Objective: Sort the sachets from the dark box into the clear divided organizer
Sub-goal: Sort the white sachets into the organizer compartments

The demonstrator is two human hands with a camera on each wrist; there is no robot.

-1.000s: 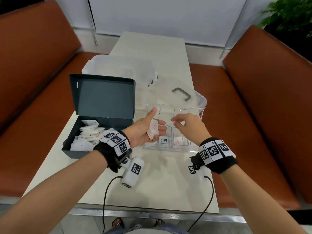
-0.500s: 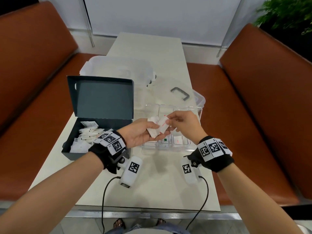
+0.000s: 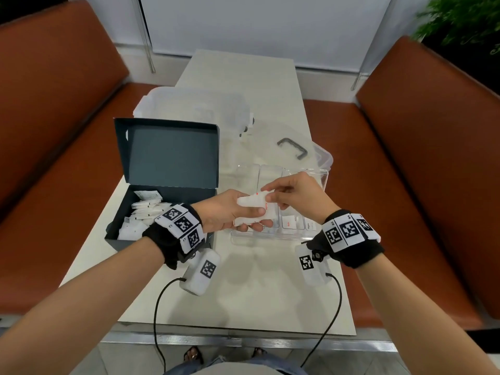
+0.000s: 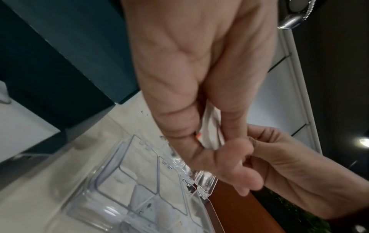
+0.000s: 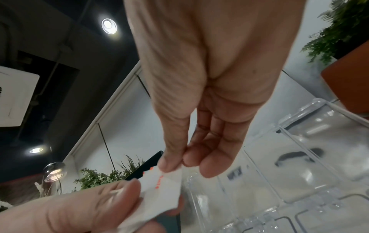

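Observation:
The dark box (image 3: 151, 240) stands open at the table's left with several white sachets (image 3: 142, 212) inside. To its right lies the clear divided organizer (image 3: 323, 182) (image 4: 123, 176) (image 5: 299, 165), a few sachets (image 3: 289, 221) in its near compartments. Above the organizer's left side my left hand (image 3: 249, 212) (image 4: 199, 134) holds a small bunch of white sachets (image 3: 251, 209) (image 5: 159, 193). My right hand (image 3: 273, 196) (image 5: 179, 165) pinches the top sachet with red print (image 3: 266, 205) (image 5: 165, 179) between thumb and forefinger; the left hand's thumb still lies on it.
A clear lid with a grey handle (image 3: 292, 147) lies behind the organizer, beside a large clear tub (image 3: 189, 106) behind the box. Orange benches (image 3: 405, 158) flank the narrow table (image 3: 243, 293). Wrist camera units and cables (image 3: 200, 269) hang over the near table.
The left hand, first open-palmed with sachets on it, has closed its thumb over them. The right hand moved left and took hold of the top sachet.

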